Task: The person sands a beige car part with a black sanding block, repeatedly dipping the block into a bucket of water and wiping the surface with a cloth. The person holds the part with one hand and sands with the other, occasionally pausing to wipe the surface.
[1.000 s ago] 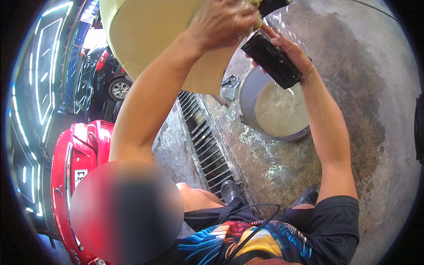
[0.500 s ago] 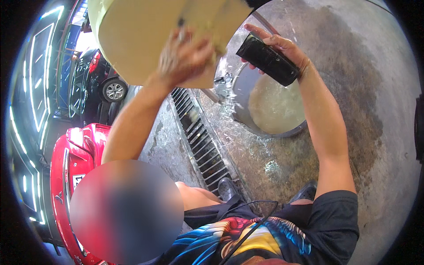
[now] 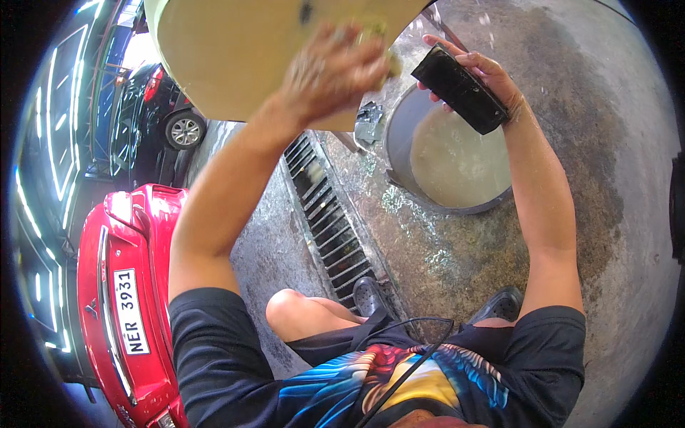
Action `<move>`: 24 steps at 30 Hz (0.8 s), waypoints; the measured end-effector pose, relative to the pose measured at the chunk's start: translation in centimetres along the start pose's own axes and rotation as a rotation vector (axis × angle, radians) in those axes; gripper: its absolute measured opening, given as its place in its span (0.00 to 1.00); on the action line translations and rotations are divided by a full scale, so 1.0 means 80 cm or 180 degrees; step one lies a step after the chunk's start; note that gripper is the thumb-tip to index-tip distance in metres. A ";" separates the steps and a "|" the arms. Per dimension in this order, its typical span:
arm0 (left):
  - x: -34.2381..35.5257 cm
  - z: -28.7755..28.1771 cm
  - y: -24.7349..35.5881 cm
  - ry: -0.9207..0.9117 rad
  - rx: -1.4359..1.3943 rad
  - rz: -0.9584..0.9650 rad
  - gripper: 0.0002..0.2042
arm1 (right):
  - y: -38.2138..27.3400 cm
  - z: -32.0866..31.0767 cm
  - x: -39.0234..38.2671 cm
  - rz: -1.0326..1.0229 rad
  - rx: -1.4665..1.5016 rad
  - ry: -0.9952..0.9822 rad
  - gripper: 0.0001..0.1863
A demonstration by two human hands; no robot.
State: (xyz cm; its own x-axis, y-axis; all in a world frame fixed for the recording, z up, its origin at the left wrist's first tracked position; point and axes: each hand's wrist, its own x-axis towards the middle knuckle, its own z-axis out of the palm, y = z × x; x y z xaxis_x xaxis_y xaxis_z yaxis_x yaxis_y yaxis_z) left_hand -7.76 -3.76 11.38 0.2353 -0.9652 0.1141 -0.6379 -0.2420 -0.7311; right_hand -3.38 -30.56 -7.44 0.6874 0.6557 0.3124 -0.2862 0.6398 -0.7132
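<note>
A wide cream-yellow panel [image 3: 228, 64] with a smooth curved edge fills the upper left. My left hand [image 3: 332, 71], smeared by motion, is at the panel's right part with its fingers around a wet yellowish sponge [image 3: 389, 60]. In my right hand [image 3: 492, 75] is a black rectangular block [image 3: 460, 89], the shape of a sanding block, gripped along its upper side and tilted. It is apart from the panel, above a grey tub [image 3: 403, 153] of cloudy water [image 3: 460, 160].
Wet concrete floor surrounds my feet, crossed by a metal drain grate [image 3: 328, 221]. A metal stand leg [image 3: 347, 141] shows under the panel. Behind on the left are a red car [image 3: 153, 242] and a dark car [image 3: 153, 118]. A dark cable [image 3: 421, 357] hangs before my shirt.
My left hand has moved right toward the panel's edge, and the sponge now shows more plainly. My right hand and the black block sit slightly further right. The view has shifted a little.
</note>
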 end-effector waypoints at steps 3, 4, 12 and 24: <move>-0.079 -0.001 0.054 -0.0256 -0.0292 -0.0122 0.09 | 0.003 -0.003 -0.002 0.0021 -0.0124 0.0098 0.47; -0.100 -0.004 0.065 -0.0421 -0.0399 -0.0151 0.07 | 0.004 -0.002 -0.002 0.0046 -0.0167 0.0116 0.47; -0.167 0.002 0.118 -0.0871 -0.0407 -0.0526 0.09 | 0.006 0.001 -0.015 0.0282 -0.0465 0.0285 0.47; -0.129 -0.057 0.197 -0.1157 -0.1752 -0.1239 0.17 | 0.025 -0.033 -0.052 0.2295 -0.4545 0.1046 0.41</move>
State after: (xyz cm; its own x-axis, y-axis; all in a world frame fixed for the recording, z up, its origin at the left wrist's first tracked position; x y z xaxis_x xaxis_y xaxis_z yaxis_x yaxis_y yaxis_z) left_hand -23.58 1.92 1.73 0.6835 -0.7300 -0.0034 -0.7106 -0.6643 -0.2320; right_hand -5.01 -33.06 -11.82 0.8506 0.4092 -0.3301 0.0936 -0.7358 -0.6707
